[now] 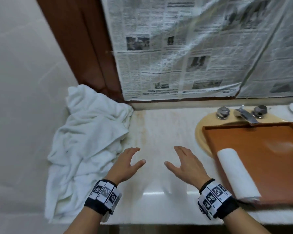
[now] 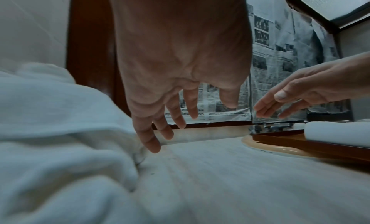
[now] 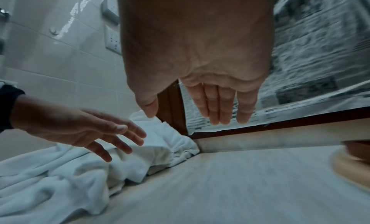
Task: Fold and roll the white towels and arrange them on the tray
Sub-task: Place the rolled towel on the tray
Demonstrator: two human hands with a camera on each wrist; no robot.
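A heap of crumpled white towels (image 1: 86, 146) is lying bunched at the left end of the pale counter (image 1: 159, 132) against the wall, while one tightly rolled towel (image 1: 237, 173) is resting along the near left edge of the brown tray (image 1: 260, 142) sitting over the sink. The left hand (image 1: 125, 164) and right hand (image 1: 186, 164) are hovering over the counter between them, fingers straight and spread, holding nothing. Newspaper (image 1: 184, 48) is covering the wall behind; its print is showing too small to read.
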